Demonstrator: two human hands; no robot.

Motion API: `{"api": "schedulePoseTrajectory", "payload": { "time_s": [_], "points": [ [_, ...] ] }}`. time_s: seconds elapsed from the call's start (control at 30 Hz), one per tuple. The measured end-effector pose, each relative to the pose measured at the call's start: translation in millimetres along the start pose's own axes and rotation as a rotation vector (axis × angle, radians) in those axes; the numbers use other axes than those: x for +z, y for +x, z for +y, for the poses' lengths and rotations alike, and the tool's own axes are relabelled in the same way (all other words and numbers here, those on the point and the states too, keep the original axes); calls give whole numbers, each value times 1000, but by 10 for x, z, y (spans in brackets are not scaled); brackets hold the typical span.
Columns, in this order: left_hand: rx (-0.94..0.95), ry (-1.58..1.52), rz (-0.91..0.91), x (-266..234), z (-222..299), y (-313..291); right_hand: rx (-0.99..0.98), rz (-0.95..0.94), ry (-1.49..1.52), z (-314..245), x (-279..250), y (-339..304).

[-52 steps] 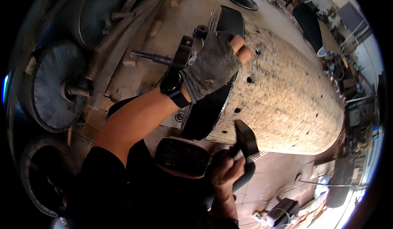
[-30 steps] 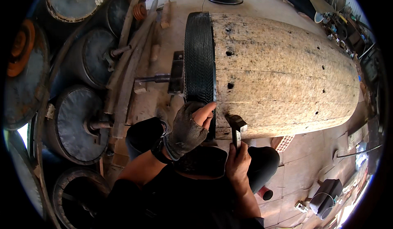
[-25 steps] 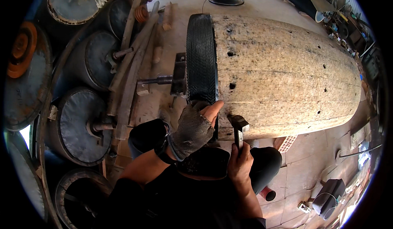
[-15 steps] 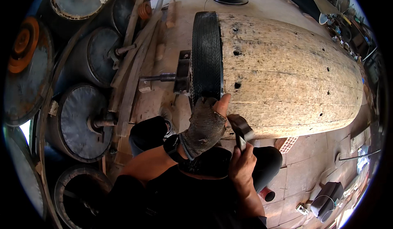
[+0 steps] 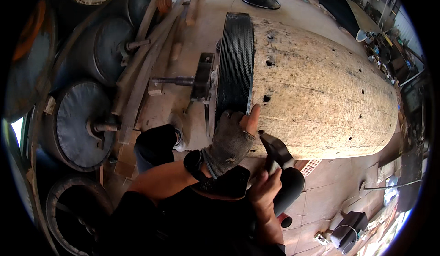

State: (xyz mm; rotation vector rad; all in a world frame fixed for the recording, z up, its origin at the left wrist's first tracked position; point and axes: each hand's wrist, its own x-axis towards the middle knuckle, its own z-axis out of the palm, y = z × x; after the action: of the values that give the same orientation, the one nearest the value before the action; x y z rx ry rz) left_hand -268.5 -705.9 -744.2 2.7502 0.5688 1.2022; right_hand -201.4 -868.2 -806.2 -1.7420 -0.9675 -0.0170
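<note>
A large drum of pale wooden staves (image 5: 321, 86) lies on its side before me, with dark holes along it. Around its left end runs a black ribbed band (image 5: 234, 63), apparently wound in many close turns. My left hand (image 5: 230, 139), in a grey-brown glove with a bare fingertip showing, is curled over the band's near part. One finger reaches onto the wood beside it, and whatever lies under the others is hidden. Just right of it, my right hand (image 5: 266, 187), bare, is closed around a hammer (image 5: 277, 150). The dark hammer head stands near the drum's lower edge, close to a hole.
A metal shaft (image 5: 174, 80) juts from the drum's left end. Large dark metal-faced rollers (image 5: 82, 123) and long wooden planks (image 5: 146, 77) crowd the left. A black reel (image 5: 261, 1) lies on the floor beyond. A perforated brick (image 5: 310, 166) sits below the drum.
The hammer has drawn slightly away from my left hand and its head has turned, uncovering a hole in the wood. My left hand keeps its place on the band. The view has shifted slightly.
</note>
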Motion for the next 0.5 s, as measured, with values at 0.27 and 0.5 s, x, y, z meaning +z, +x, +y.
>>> {"api": "schedulePoseTrajectory", "payload": {
  "time_s": [0.27,0.5],
  "points": [
    [89,-63,-27,-351,-1,-717,-117,187,332,95,-10,-74],
    [59,-81,-676,4,-8,-1460,90,-87,122,139,149,-32]
  ]
}}
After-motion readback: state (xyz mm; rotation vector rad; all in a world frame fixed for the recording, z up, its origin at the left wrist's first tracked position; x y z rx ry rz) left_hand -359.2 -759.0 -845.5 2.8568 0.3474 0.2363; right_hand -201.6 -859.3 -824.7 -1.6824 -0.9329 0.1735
